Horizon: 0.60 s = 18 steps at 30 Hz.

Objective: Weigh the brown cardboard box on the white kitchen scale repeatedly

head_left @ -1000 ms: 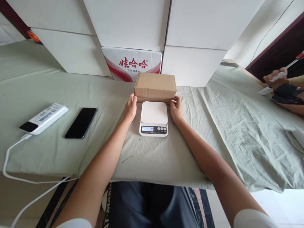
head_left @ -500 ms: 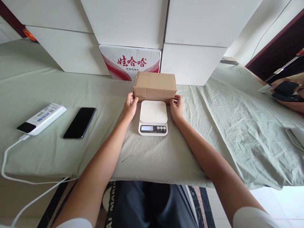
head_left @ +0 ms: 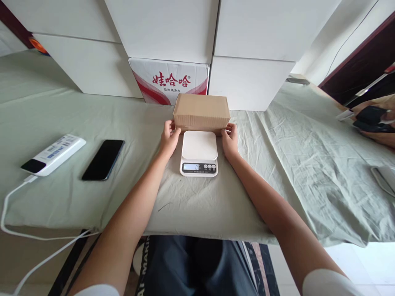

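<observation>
A brown cardboard box (head_left: pixel 202 112) stands just behind a white digital kitchen scale (head_left: pixel 200 146) on the cloth-covered table. My left hand (head_left: pixel 169 139) grips the box's lower left corner, with the thumb at its front. At the lower right corner, my right hand (head_left: pixel 230 139) holds the other end, its fingers curled against the side. Nothing lies on the scale's platform, and its display reads 0. The undersides of the box and some fingertips are hidden.
White panels and a red-and-white water carton (head_left: pixel 173 82) line the back. On the left lie a black smartphone (head_left: pixel 103 160) and a white power bank (head_left: pixel 54 154) with a white cable (head_left: pixel 12 193). A dark item (head_left: pixel 370 115) sits at the far right.
Almost nothing differs. My left thumb has shifted very slightly inward along the front of the box; the box and scale stay in place.
</observation>
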### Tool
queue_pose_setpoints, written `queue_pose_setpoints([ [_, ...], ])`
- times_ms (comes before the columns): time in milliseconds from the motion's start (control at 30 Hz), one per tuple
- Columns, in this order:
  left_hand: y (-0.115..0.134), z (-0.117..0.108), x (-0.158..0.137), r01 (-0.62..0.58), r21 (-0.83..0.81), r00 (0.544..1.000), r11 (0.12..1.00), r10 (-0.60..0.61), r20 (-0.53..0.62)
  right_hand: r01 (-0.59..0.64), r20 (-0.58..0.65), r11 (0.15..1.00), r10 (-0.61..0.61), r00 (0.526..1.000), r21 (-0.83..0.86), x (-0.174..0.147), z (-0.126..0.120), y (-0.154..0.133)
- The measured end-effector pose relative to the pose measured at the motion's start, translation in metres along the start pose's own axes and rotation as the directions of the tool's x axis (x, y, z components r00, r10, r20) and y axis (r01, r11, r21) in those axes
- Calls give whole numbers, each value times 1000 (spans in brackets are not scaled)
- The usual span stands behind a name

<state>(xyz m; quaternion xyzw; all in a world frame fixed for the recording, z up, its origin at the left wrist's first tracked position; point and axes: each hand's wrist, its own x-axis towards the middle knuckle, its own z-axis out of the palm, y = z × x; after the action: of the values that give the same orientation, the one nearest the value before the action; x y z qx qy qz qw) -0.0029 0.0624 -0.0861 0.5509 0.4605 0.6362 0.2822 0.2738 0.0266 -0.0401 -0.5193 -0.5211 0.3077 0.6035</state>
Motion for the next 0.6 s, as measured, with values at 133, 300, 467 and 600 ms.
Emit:
queue_pose_setpoints([
  [133, 2, -2, 0, -13, 64, 1000, 998, 13, 9, -82, -60, 996, 83, 995, 17, -1, 2, -6],
  [300, 6, -3, -1, -28, 89, 1000, 996, 28, 1, -95, -51, 995, 96, 994, 26, -3, 3, -11],
  [467, 7, -2, -1, -22, 85, 1000, 996, 23, -17, -89, -41, 996, 89, 995, 17, -2, 3, -10],
  [600, 6, -2, 0, -20, 66, 999, 998, 22, -33, -93, -59, 995, 94, 994, 22, -1, 4, -8],
])
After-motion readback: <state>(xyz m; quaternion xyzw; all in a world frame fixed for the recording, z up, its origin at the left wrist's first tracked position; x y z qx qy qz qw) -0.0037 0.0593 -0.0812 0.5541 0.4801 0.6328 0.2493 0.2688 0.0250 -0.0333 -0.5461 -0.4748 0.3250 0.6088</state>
